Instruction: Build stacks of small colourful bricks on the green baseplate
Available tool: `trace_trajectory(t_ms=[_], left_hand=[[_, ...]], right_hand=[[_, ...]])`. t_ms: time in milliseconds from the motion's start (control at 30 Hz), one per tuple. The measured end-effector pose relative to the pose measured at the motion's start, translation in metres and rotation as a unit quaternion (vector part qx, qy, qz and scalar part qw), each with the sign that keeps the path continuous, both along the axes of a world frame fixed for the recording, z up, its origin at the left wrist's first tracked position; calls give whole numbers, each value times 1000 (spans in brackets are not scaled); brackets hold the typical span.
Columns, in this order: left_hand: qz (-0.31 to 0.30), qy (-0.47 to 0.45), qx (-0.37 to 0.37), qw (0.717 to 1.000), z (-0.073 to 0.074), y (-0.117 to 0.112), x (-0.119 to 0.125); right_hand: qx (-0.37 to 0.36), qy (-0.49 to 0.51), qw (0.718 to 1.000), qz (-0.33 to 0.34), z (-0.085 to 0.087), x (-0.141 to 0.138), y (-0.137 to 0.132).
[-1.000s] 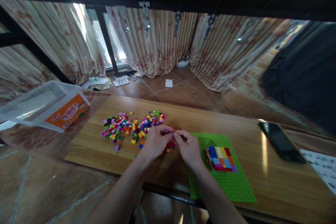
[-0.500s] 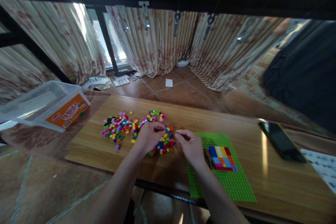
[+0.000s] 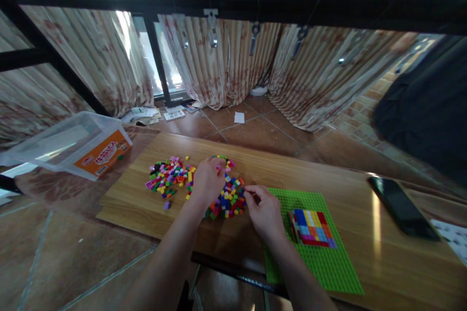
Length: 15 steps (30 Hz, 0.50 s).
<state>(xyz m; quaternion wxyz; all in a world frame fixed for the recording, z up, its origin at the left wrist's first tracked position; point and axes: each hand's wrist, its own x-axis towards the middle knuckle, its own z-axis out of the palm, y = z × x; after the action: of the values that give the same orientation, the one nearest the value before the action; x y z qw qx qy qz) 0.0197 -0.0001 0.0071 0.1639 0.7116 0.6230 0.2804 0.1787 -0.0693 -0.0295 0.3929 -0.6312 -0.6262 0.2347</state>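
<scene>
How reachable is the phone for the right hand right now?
Likely yes: between the right hand and the phone lie the green board and its low build, which the hand could pass over. Can't tell whether it's pinching anything.

The left hand [image 3: 208, 182] is over loose bricks [image 3: 231, 198], the right hand [image 3: 265, 215] beside them.

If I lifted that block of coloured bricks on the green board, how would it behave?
The block of bricks would probably feel stiff, as it looks tightly packed. With its flat top and straight edges, it seems unlikely to roll. The green board is studded, so it might cling and lift too.
</scene>
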Motion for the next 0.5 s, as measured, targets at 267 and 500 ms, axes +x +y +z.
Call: trace_trajectory(t_ms=[267,500], left_hand=[[-48,112,9,993,-28,54,2],[-77,111,6,991,-29,45,3]], right_hand=[[24,-10,999,40,-1,0,-1],[27,-6,999,32,5,2,1]])
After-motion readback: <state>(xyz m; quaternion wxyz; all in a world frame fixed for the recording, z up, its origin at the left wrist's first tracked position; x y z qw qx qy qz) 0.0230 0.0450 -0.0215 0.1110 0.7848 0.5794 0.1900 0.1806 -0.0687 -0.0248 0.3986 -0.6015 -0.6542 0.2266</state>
